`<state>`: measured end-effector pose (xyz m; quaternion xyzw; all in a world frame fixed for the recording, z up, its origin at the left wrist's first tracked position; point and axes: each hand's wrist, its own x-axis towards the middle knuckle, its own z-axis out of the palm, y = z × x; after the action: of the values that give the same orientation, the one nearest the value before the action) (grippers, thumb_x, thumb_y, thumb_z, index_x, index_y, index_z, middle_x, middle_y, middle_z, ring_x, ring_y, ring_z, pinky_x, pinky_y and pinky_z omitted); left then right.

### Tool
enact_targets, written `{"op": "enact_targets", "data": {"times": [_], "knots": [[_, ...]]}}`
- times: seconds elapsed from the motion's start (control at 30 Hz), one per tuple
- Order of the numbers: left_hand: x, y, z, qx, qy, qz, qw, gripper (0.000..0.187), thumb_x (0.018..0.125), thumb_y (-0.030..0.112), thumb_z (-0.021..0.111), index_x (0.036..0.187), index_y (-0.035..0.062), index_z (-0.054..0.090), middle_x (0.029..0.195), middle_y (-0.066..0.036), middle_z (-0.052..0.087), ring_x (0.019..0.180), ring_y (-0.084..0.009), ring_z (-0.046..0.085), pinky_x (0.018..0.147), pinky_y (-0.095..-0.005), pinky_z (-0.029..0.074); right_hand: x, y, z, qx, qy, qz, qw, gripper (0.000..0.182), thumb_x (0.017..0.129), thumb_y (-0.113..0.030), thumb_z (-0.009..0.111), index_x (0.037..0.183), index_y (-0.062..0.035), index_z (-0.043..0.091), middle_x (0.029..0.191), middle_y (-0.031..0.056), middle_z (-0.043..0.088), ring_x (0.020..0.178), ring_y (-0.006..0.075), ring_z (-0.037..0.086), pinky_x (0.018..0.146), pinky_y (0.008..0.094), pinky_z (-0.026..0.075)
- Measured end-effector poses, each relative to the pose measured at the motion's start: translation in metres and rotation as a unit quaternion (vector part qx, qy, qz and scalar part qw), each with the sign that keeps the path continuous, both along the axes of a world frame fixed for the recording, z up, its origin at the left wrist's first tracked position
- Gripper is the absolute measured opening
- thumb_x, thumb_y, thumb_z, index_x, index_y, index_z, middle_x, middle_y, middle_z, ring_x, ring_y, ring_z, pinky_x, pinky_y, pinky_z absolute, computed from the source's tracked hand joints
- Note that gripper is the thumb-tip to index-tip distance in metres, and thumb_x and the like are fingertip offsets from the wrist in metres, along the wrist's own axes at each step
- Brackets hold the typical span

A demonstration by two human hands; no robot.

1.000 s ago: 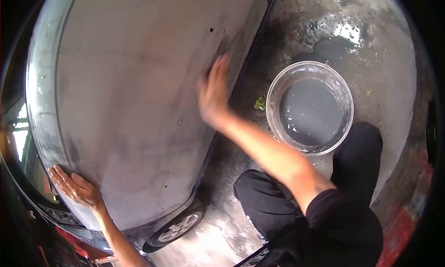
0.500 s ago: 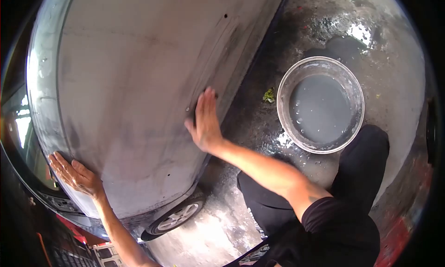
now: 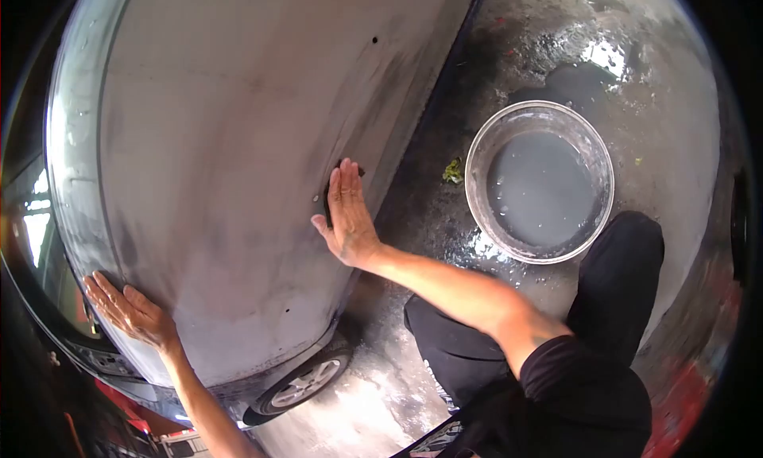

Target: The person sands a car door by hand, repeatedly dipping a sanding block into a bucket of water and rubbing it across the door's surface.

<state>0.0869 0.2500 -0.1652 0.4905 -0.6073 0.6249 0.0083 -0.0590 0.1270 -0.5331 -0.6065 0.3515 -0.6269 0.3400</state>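
Observation:
My right hand (image 3: 350, 223) lies flat on the dull grey, scuffed car body panel (image 3: 214, 140), near its lower edge. The fingers are stretched out together, and the thumb is apart. Dark edges of a thin piece that looks like sandpaper (image 3: 327, 206) show on both sides of these fingers; most of it is hidden under the hand. My left hand (image 3: 131, 311) rests, palm down with its fingers extended, on the panel's upper edge below the car window. Nothing shows in it.
A round bucket (image 3: 474, 176) of cloudy grey water stands on the wet floor (image 3: 668, 140), close to my knee (image 3: 628, 247). A small yellow-green scrap (image 3: 453, 170) lies beside it. The car's wheel (image 3: 302, 385) is near the bottom of the view.
The view has shifted slightly, so the panel appears a little lower and the bucket a little further left. Both hands keep nearly the same places on the car.

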Motion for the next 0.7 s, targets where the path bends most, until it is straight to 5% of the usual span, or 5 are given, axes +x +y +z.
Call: {"op": "enact_targets", "data": {"times": [0.2,0.4,0.5,0.6,0.7], "knots": [[0.000,0.001,-0.005,-0.009,-0.002,0.022,1.000,0.049,0.109,0.020,0.045,0.154,0.0030,0.052,0.160,-0.021,0.048,0.149,-0.0393,0.043,0.124,-0.0497,0.030,-0.129,-0.227,0.013,0.096,-0.085,-0.118,0.985,0.075,0.113,-0.038,0.038,0.162,0.0122,0.011,0.169,0.0384,0.003,0.160,0.0477,0.004,0.131,0.0510,0.008],[0.000,0.001,-0.002,-0.001,-0.005,0.004,1.000,0.050,0.110,0.022,0.043,0.154,0.0014,0.050,0.160,-0.021,0.047,0.150,-0.0397,0.042,0.125,-0.0506,0.030,-0.009,-0.002,0.007,-0.026,-0.006,-0.012,1.000,0.098,0.102,-0.029,0.062,0.163,0.0101,-0.003,0.167,0.0412,-0.003,0.157,0.0569,0.000,0.128,0.0631,0.007],[0.001,0.000,0.000,0.009,-0.001,0.001,1.000,0.050,0.110,0.021,0.042,0.153,-0.0019,0.051,0.160,-0.022,0.047,0.150,-0.0410,0.042,0.124,-0.0521,0.030,-0.031,-0.077,-0.009,-0.060,-0.002,-0.088,0.994,0.095,0.103,-0.032,0.060,0.163,0.0111,0.000,0.168,0.0402,-0.002,0.158,0.0551,0.000,0.128,0.0619,0.009],[0.004,0.001,-0.002,0.001,-0.012,0.019,1.000,0.050,0.109,0.021,0.042,0.154,-0.0011,0.050,0.161,-0.022,0.046,0.149,-0.0414,0.042,0.124,-0.0517,0.030,-0.122,-0.219,0.019,0.098,-0.082,-0.121,0.984,0.079,0.111,-0.035,0.044,0.162,0.0136,0.008,0.170,0.0367,0.001,0.160,0.0475,0.003,0.131,0.0535,0.008],[-0.004,0.001,-0.004,-0.003,0.001,0.028,1.000,0.050,0.109,0.022,0.042,0.154,-0.0001,0.050,0.161,-0.022,0.046,0.149,-0.0421,0.042,0.124,-0.0515,0.030,-0.111,-0.218,0.022,0.119,-0.140,-0.157,0.970,0.078,0.112,-0.039,0.038,0.162,0.0121,0.008,0.171,0.0346,0.003,0.160,0.0459,0.003,0.131,0.0514,0.006]]}}
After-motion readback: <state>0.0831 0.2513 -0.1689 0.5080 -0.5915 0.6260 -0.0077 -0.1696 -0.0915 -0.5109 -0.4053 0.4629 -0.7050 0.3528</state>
